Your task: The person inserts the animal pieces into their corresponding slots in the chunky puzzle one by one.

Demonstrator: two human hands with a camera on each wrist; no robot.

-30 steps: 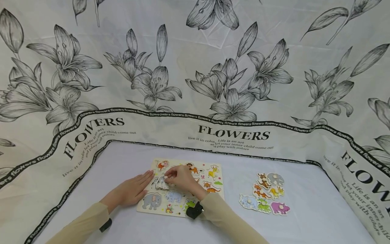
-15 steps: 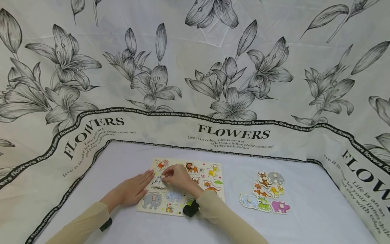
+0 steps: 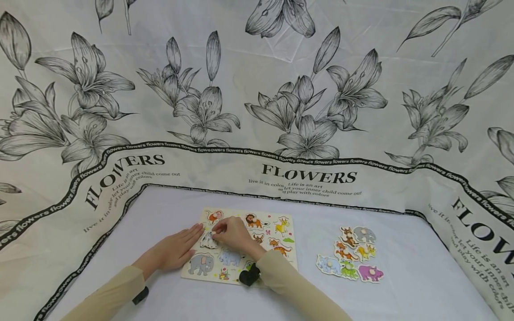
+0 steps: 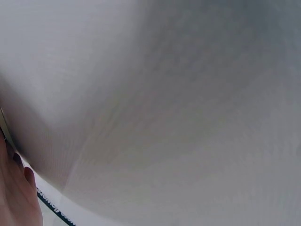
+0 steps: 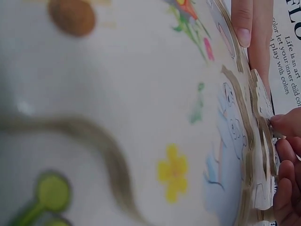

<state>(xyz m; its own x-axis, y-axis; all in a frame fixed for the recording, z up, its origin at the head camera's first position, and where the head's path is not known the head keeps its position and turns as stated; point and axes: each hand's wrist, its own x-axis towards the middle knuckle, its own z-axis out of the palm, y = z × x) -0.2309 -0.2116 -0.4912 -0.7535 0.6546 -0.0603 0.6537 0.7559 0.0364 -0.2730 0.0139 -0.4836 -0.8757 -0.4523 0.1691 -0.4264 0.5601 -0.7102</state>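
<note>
A wooden animal peg puzzle board [image 3: 233, 213] lies on the white cloth. My right hand [image 3: 238, 236] pinches the knob of a zebra puzzle piece [image 3: 208, 241] at the left side of the board. In the right wrist view that piece [image 5: 260, 106] sits slightly raised over the board's surface, tilted or not I cannot tell. My left hand [image 3: 172, 249] lies with straight fingers on the board's left edge, beside the zebra. A monkey piece [image 3: 214, 217] and a lion piece [image 3: 253, 220] show in the top row. Part of the board is hidden under my right forearm.
Right of the board lies a group of loose knobbed pieces, among them a grey elephant [image 3: 364, 234], a purple hippo [image 3: 371, 273], a green frog [image 3: 348, 269] and a blue rhino [image 3: 328, 264]. A flower-printed cloth [image 3: 305, 111] rises behind the table.
My right hand has shifted slightly left with the zebra piece, which has turned and settled lower over its place. My left hand has stayed put.
</note>
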